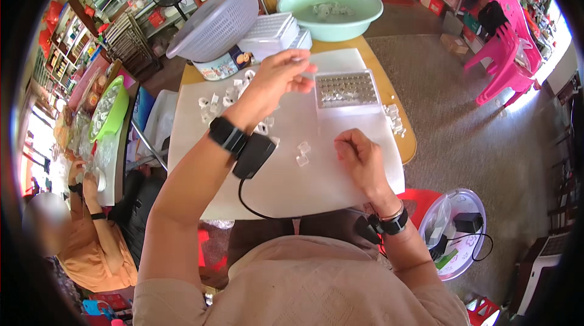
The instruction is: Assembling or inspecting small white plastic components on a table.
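Note:
My left hand (281,81) is raised over the table, its fingers half bent and apart, beside the left edge of a clear plastic box (348,106). Rows of small metal parts (345,89) fill that box. Lower on the right, my right hand (360,159) hovers above the white tabletop sheet (261,195) with its fingers curled together; whatever they may hold is hidden. Between the hands lie a few small clear plastic pieces (303,153). White ring-like parts (236,92) are scattered beyond and beneath my left forearm.
At the table's far side stand a grey-lilac basket (222,19), stacked white trays (267,34) and a green basin (331,28). More small clear pieces (395,120) sit by the right edge. A tub (453,235) is at my right; another person (97,247) works at left.

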### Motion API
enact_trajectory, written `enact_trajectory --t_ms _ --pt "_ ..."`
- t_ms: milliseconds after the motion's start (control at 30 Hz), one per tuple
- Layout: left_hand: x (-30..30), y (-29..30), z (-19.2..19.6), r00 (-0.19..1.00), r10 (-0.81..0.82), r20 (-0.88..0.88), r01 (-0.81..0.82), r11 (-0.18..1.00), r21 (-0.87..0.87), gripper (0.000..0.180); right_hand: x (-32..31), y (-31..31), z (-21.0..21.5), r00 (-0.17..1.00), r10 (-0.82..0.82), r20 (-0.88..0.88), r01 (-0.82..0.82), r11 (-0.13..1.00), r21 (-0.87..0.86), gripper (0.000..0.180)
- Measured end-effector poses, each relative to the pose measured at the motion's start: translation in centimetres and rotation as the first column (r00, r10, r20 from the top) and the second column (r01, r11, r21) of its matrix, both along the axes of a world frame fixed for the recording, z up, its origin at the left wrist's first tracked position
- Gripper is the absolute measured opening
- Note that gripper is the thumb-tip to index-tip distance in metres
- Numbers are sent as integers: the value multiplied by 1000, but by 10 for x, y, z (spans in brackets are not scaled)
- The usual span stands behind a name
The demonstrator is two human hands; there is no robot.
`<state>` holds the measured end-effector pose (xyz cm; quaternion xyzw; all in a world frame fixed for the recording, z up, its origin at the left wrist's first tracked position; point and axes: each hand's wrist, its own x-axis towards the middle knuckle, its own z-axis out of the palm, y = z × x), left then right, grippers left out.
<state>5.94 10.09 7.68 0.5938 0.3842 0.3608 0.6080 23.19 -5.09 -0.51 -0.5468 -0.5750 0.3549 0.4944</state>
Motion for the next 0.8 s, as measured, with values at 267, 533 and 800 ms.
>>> enact_trajectory --t_ms 267,533,800 --pt "-67 -109 -24 971 116 -209 -80 982 172 21 4 7 -7 993 40 -108 -38 999 18 10" --pt "-107 -155 -71 935 335 -121 -302 925 230 18 2 6 -10 994 59 -88 -51 995 82 11" --pt "-111 -153 -90 919 382 -93 -344 896 280 15 0 2 -7 997 32 -66 -28 998 59 11"
